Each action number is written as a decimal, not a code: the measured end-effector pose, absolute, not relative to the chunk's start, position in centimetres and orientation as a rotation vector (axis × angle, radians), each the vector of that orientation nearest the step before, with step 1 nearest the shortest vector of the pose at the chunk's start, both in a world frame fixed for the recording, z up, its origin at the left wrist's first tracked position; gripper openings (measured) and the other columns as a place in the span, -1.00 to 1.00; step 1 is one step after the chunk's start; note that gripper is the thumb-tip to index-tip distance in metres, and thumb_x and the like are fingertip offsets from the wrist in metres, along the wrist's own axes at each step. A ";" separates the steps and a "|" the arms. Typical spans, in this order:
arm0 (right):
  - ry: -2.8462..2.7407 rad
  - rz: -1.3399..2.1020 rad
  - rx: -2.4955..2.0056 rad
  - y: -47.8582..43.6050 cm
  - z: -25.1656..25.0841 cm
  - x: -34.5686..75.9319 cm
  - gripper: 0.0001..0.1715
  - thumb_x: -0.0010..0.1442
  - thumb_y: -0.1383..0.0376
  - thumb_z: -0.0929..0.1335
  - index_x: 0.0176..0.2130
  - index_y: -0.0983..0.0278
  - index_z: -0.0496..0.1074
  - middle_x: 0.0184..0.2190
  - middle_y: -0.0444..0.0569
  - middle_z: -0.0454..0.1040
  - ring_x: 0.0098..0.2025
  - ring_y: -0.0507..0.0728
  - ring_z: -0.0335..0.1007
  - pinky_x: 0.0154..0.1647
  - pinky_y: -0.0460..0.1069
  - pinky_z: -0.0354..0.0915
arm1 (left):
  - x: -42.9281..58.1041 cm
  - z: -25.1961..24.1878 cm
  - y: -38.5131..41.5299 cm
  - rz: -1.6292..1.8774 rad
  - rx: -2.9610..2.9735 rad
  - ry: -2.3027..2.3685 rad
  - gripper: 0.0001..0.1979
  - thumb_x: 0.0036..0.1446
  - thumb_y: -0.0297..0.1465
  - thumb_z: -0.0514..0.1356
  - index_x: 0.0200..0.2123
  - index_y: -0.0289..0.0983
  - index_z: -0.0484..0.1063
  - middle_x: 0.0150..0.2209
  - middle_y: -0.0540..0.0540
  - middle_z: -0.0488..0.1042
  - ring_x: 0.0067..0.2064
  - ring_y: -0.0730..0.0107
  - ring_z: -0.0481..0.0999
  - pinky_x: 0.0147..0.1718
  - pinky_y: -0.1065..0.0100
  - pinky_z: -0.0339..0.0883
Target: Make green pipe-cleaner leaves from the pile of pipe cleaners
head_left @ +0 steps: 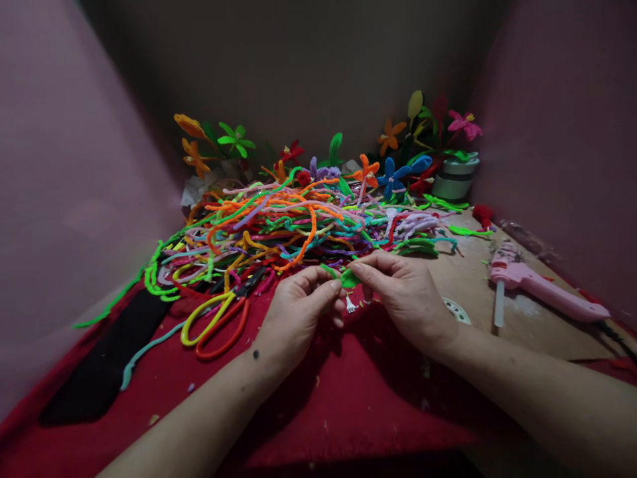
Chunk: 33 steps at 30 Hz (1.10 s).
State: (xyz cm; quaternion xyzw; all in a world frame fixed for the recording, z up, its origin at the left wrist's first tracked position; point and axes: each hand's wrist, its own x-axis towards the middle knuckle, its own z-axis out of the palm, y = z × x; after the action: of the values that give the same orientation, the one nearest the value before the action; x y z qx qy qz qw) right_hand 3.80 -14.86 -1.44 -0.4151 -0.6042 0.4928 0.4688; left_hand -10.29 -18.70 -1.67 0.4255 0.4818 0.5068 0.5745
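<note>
Above the red cloth, my left hand (306, 299) and my right hand (403, 292) are close together, each pinching a short bent green pipe cleaner (350, 279) between thumb and fingers. Part of it is hidden behind the fingertips. Just behind the hands lies a large tangled heap of pipe cleaners (279, 219) in many colours. Left of my left hand rest scissors (221, 322) with one yellow and one red handle loop, their blades pointing toward the heap. A small white piece (351, 305) shows below and between the hands.
A pink glue gun (542, 285) with a glue stick lies on a brown board (462, 265) at right. Pipe-cleaner flowers (391, 178) and a pale green pot (454, 178) stand at the back. At left lies a flat black object (104, 362). Walls rise on both sides.
</note>
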 end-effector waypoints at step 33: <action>-1.277 1.688 -0.721 -14.7 -2.9 3.2 -0.89 0.02 0.29 0.37 -0.45 0.31 0.40 -0.64 -0.15 0.39 -0.60 -0.02 0.29 -0.52 -0.09 0.22 | -10.5 -2.1 -18.4 1.252 1.016 1.086 -0.91 -0.02 -0.43 0.21 -0.40 -0.32 0.36 -0.51 0.00 0.39 -0.50 0.50 0.39 -0.49 0.43 0.29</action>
State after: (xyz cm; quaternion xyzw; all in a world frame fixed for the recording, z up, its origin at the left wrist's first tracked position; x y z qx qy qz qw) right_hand 3.20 -14.69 -2.94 -0.2899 -0.5135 0.6788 0.4377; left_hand -10.47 -18.35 -2.11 0.4316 0.4616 0.5320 0.5635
